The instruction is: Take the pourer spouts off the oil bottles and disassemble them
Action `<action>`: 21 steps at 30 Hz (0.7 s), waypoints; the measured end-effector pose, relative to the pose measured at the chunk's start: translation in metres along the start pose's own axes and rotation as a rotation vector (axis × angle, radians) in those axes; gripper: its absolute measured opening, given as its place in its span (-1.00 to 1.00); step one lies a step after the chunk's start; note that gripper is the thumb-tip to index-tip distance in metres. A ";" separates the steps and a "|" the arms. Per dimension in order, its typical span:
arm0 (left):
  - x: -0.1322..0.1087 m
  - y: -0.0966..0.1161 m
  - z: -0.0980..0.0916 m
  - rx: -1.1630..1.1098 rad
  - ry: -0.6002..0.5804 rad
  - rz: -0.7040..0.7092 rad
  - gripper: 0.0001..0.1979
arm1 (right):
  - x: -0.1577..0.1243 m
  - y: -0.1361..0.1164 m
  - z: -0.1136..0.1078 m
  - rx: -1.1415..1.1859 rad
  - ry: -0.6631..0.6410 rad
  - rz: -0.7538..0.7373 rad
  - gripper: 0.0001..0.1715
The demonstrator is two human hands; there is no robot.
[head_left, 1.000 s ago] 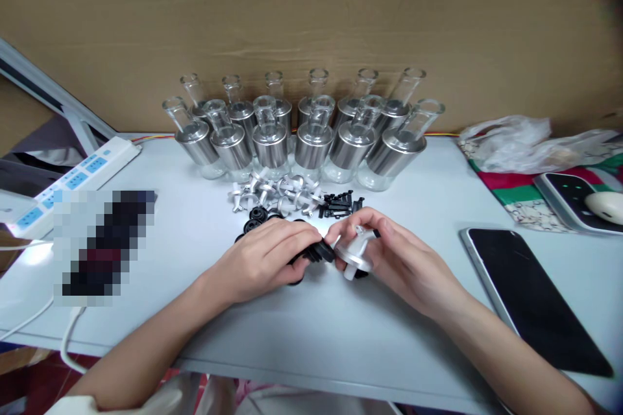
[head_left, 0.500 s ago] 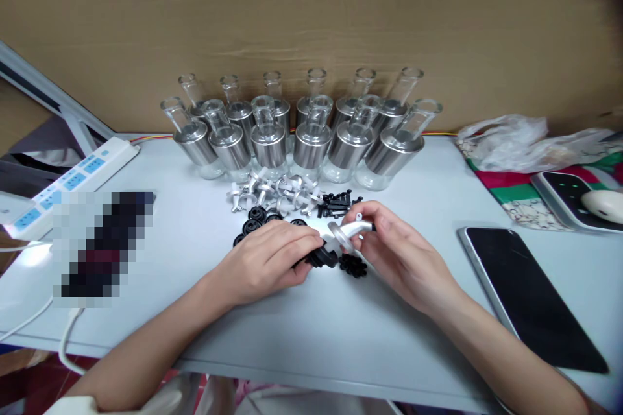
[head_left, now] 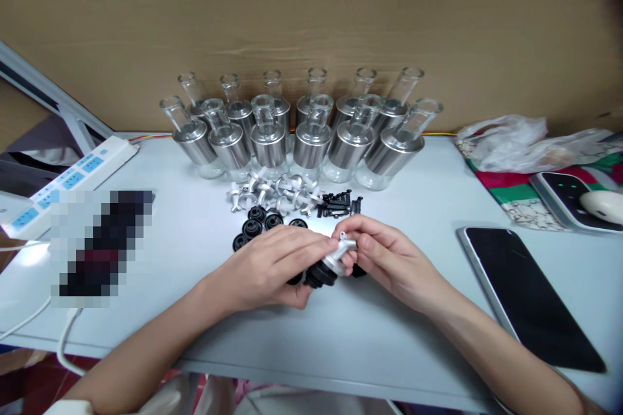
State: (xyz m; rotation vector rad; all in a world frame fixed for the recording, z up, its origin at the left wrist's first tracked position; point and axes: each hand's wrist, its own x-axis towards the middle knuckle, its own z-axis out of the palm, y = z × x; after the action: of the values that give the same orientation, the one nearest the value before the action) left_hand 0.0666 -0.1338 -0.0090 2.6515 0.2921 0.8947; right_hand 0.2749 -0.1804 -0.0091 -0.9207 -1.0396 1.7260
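My left hand [head_left: 272,266] is closed around a black ribbed rubber stopper [head_left: 322,274], low over the table. Pressed up against the stopper is a silver pour spout [head_left: 337,258], whose thin tip is pinched between the fingers of my right hand [head_left: 379,253]. Left fingertips also touch the spout's side. Just beyond my hands lie several loose black stoppers [head_left: 253,227], a heap of silver spouts with white stems [head_left: 272,193], and small black pins [head_left: 335,203]. Part of a small black pile [head_left: 359,270] shows under my right hand.
Two rows of glass bottles with steel sleeves [head_left: 314,146] stand at the back, before a cardboard wall [head_left: 311,6]. A power strip [head_left: 73,181] and a partly pixelated dark phone [head_left: 107,240] are at left. Another phone [head_left: 530,298], a plastic bag [head_left: 511,142] and a white mouse [head_left: 603,206] are at right.
My right hand has moved left and down, bringing the spout against the stopper; the gap with the white stem between them has closed. The left hand has shifted slightly.
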 end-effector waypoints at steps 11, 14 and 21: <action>-0.001 -0.002 -0.002 -0.143 -0.062 -0.045 -0.66 | 0.000 0.002 0.000 0.006 -0.047 0.007 -0.68; 0.000 -0.003 -0.004 -0.183 -0.087 -0.065 -0.65 | 0.001 0.003 -0.002 -0.011 -0.052 0.003 -0.68; 0.001 -0.003 -0.005 -0.229 -0.075 -0.055 -0.63 | 0.001 0.005 -0.003 0.008 -0.060 0.031 -0.68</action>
State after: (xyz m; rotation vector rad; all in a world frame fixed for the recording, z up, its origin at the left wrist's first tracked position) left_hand 0.0638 -0.1297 -0.0056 2.4467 0.2285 0.7605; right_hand 0.2755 -0.1804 -0.0150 -0.8885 -1.0613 1.7922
